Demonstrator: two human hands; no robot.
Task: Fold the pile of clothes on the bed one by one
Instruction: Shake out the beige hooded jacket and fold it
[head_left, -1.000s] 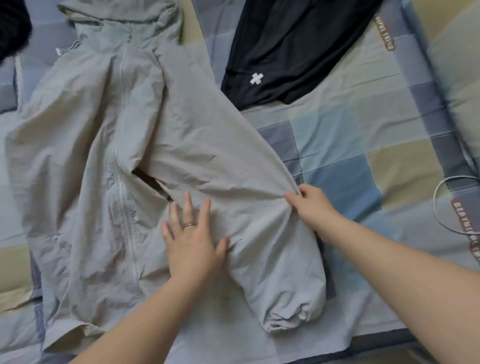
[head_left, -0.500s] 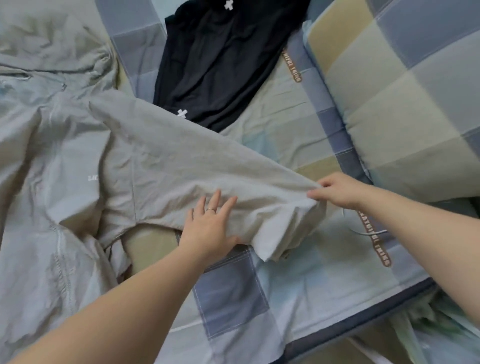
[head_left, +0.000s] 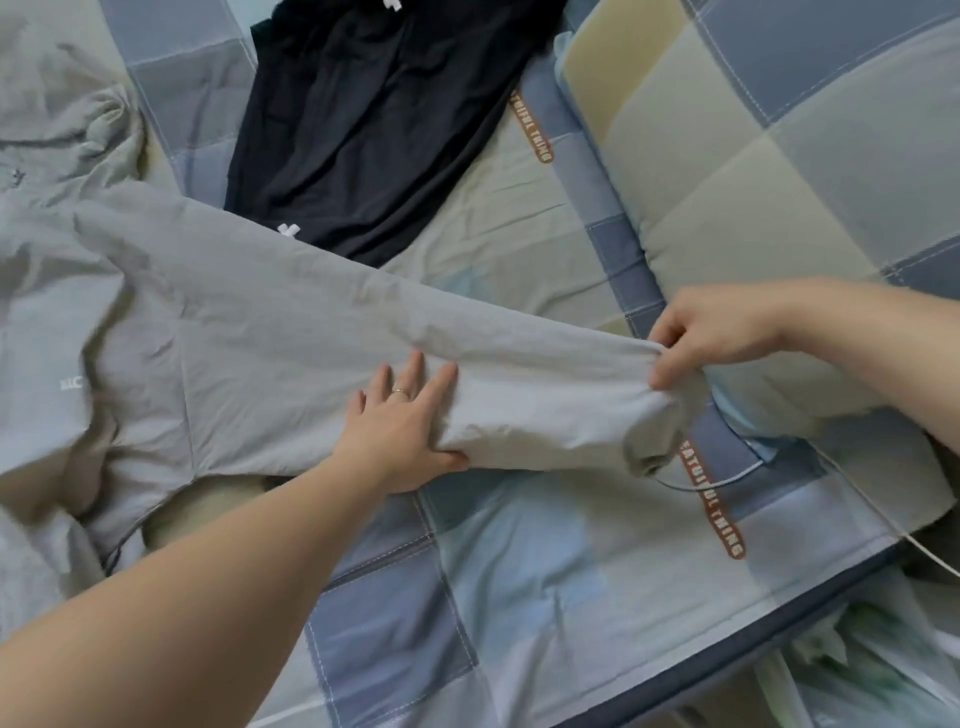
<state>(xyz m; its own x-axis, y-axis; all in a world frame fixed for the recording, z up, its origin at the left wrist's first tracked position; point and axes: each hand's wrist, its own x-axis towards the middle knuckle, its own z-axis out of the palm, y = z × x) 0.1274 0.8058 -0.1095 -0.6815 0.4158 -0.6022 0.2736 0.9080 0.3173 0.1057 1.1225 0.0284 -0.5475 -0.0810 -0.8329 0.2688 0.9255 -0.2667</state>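
1. Bed (head_left: 519, 597): covered by a checked sheet in blue, grey and cream. Its near edge runs across the lower right of the view.

2. Left hand (head_left: 400, 431): reaches in from the lower left. The fingers are straight and spread, pressing flat on the sleeve (head_left: 519, 384) about midway along it. The thumb lies along the sleeve's lower edge. A ring (head_left: 400, 392) sits on one finger.

3. Sleeve: extends to the right from the grey jacket (head_left: 208, 338), drawn out across the sheet between the two hands. The cuff (head_left: 654, 441) hangs gathered at the right end, just below the right hand.

4. Right hand (head_left: 711, 338): enters from the right. The thumb and curled fingers pinch the sleeve's upper edge close to the cuff, holding that end raised off the sheet.

5. White cable (head_left: 727, 475): lies on the sheet beneath the cuff and runs toward the bed's right edge.

6. Grey jacket body: lies crumpled at the left of the bed.

7. Black garment (head_left: 374, 130): lies flat beyond the sleeve, its lower edge just beside the jacket.

8. Pillow (head_left: 805, 182): occupies the far right, in the same checked fabric.
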